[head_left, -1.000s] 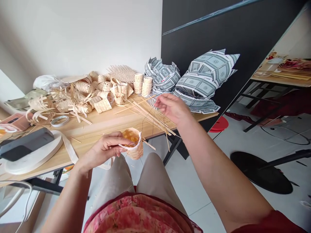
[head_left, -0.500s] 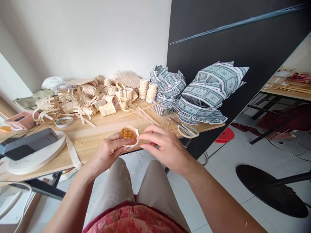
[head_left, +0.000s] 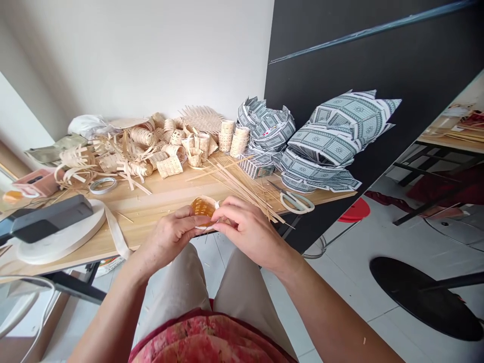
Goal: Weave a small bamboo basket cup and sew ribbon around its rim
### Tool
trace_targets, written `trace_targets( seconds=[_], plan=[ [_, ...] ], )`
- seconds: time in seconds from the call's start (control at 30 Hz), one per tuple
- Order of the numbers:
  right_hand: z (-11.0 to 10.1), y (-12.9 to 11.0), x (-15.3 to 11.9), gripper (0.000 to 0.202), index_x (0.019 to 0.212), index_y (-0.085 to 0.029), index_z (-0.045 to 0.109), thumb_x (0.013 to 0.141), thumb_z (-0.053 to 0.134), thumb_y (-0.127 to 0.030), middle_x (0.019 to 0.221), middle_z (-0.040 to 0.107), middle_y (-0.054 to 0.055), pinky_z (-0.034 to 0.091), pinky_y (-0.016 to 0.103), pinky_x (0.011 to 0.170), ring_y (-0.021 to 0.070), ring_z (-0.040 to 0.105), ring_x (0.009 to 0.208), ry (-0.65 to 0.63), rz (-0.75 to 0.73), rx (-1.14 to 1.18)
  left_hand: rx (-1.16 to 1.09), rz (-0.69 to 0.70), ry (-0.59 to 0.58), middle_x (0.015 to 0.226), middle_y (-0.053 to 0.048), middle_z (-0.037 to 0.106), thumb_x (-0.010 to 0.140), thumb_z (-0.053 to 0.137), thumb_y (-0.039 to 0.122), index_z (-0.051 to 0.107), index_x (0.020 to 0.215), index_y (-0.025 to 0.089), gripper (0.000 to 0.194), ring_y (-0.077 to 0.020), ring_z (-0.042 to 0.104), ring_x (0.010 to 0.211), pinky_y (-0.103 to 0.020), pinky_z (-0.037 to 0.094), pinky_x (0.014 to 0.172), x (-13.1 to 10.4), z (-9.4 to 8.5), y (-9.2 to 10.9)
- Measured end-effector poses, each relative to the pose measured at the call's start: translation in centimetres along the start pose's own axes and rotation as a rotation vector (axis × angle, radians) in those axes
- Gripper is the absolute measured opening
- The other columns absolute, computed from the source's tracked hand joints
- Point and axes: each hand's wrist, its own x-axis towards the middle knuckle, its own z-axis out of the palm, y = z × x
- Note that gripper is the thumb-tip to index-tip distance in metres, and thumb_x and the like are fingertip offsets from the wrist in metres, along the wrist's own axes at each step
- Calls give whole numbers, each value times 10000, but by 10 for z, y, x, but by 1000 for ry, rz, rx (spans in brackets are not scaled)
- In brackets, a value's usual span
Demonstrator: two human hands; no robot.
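A small round woven basket [head_left: 203, 205] with a white rim is held over the table's front edge, above my knees. My left hand [head_left: 172, 234] pinches its left and near side between thumb and fingers. At the rim's right side, my right hand [head_left: 245, 227] has its thumb and forefinger pressed together; whatever lies between them is too small to make out. Thin strips [head_left: 242, 186] lie on the wooden table just beyond my right hand, with scissors [head_left: 297, 201] to their right.
Woven pieces [head_left: 143, 146] are heaped at the back. Patterned folded-paper baskets [head_left: 325, 141] stand at the right. A roll of white band [head_left: 60, 242] with a dark device [head_left: 53, 217] on it lies at the left, near a tape roll [head_left: 103, 185]. A red stool [head_left: 354, 210] stands beyond.
My right hand has moved in to the basket's rim, and its fingers have closed together. My left hand still grips the basket. The view has shifted slightly.
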Motion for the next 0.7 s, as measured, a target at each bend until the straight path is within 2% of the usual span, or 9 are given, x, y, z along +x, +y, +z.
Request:
trace_targets(
  seconds=[0.17,0.3,0.47,0.57,0.7],
  plan=[
    [1,0,-2,136,784,-173,606,737,596,-46,791,537,-8,367,210,608,91,501,666,8,-28,-17,5,-4,-1,964,-52,634,869,466,169,604,1109,223,282,-130,609,883,-216,486,751,0,3,-2],
    [5,1,-1,144,802,-160,627,741,595,-34,795,535,1,372,212,626,98,512,696,-18,-17,-40,32,-17,4,1072,-69,620,873,460,182,535,1200,232,339,-154,591,984,-262,477,837,-2,4,-3],
    [10,1,0,176,669,-160,615,767,547,-31,734,514,-2,360,218,607,93,493,668,25,-62,6,72,-21,-4,1114,-89,608,874,463,198,534,1195,211,329,-163,586,1013,-276,481,847,-4,3,-2],
    [9,1,-4,176,648,-181,607,753,558,-48,714,504,-12,372,217,594,89,484,654,115,-35,194,81,-21,5,1071,-87,622,874,462,196,558,1163,204,304,-159,602,973,-266,492,815,-5,2,-2],
    [5,4,-16,84,660,-211,593,727,625,-172,804,542,-13,366,207,487,67,471,567,309,115,704,78,-23,26,966,-87,635,872,455,183,591,1131,195,293,-163,617,881,-260,501,746,-6,1,-2]
  ],
)
